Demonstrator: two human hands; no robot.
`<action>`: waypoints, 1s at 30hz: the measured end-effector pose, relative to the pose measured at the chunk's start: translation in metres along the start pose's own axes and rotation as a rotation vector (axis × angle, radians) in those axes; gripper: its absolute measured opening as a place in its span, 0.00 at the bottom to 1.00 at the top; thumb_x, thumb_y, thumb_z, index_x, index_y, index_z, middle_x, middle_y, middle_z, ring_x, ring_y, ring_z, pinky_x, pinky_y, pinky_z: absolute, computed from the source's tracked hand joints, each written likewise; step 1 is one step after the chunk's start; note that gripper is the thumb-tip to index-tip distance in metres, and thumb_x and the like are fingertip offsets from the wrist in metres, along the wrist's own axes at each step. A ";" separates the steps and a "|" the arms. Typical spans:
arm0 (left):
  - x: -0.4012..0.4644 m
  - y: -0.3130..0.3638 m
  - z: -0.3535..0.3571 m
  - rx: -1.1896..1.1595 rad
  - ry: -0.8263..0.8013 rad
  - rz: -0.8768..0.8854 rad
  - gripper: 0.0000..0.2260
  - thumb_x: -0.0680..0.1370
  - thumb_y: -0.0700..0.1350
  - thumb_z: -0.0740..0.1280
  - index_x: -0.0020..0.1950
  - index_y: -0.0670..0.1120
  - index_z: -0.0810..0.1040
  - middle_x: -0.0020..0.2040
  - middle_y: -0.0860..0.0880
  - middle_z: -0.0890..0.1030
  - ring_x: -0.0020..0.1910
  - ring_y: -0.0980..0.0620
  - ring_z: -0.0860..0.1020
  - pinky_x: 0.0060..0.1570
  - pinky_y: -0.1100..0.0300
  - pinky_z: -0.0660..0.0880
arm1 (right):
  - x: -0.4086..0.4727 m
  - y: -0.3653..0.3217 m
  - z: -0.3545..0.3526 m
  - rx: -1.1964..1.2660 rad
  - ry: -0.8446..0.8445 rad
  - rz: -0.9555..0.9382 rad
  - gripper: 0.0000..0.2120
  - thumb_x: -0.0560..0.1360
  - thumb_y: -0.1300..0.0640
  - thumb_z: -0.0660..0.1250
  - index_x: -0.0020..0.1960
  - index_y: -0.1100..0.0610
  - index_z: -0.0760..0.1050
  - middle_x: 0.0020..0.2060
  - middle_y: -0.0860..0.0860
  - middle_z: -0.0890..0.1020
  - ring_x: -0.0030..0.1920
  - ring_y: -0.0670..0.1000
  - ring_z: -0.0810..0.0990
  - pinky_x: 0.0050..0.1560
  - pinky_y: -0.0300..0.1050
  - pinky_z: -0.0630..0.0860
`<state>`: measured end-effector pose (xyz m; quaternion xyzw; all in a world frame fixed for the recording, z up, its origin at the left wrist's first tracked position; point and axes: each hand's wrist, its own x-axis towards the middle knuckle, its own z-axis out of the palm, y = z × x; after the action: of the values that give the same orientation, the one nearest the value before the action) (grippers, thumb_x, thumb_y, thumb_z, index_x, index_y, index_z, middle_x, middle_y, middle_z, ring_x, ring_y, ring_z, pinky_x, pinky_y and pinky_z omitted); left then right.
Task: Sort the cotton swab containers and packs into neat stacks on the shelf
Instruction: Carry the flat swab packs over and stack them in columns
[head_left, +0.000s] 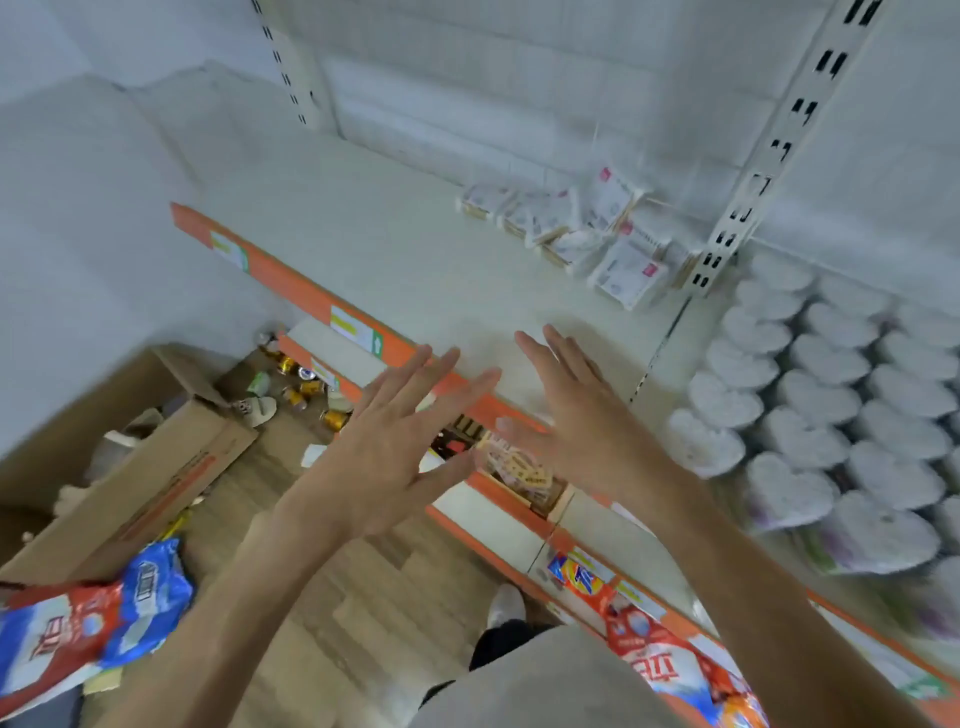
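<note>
Several flat cotton swab packs (576, 228) lie in a loose, uneven pile at the back right of the white shelf (374, 244), against the slotted upright. To the right, several heart-shaped cotton swab containers (821, 400) stand in tidy rows on the neighbouring shelf section. My left hand (395, 441) hovers over the shelf's orange front edge, fingers straight and spread, holding nothing. My right hand (576, 410) is beside it, palm facing left, fingers straight, also holding nothing. Both hands are well short of the packs. The picture is blurred by motion.
An open cardboard box (130, 467) sits on the floor at the left, with a red and blue bag (88, 623) in front of it. Cans (306, 389) lie on the floor under the shelf. A lower shelf (514, 525) holds more goods. A slotted upright (769, 156) divides the shelf sections.
</note>
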<state>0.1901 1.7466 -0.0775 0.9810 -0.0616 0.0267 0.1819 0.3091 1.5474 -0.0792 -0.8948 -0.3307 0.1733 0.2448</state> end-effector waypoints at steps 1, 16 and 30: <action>0.012 -0.008 -0.004 -0.008 0.003 0.017 0.28 0.81 0.66 0.53 0.80 0.66 0.49 0.82 0.49 0.54 0.81 0.50 0.46 0.78 0.45 0.52 | 0.009 0.002 -0.004 -0.004 0.013 0.022 0.39 0.80 0.40 0.63 0.82 0.44 0.43 0.81 0.47 0.41 0.81 0.51 0.39 0.78 0.55 0.49; 0.201 -0.105 -0.005 -0.231 -0.038 0.259 0.29 0.78 0.56 0.63 0.78 0.53 0.65 0.75 0.51 0.69 0.76 0.49 0.64 0.74 0.46 0.63 | 0.069 0.005 -0.012 0.017 0.214 0.421 0.41 0.78 0.40 0.66 0.81 0.46 0.46 0.81 0.49 0.48 0.81 0.51 0.48 0.79 0.56 0.54; 0.358 -0.119 0.030 -0.218 -0.147 0.429 0.29 0.76 0.44 0.70 0.77 0.56 0.67 0.68 0.44 0.71 0.66 0.41 0.72 0.66 0.47 0.70 | 0.115 -0.048 0.025 0.148 0.461 0.726 0.37 0.78 0.46 0.68 0.81 0.49 0.53 0.80 0.50 0.57 0.78 0.51 0.59 0.73 0.42 0.57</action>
<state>0.5610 1.8061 -0.1205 0.9195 -0.2837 -0.0133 0.2717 0.3561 1.6655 -0.0899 -0.9483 0.0819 0.0671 0.2990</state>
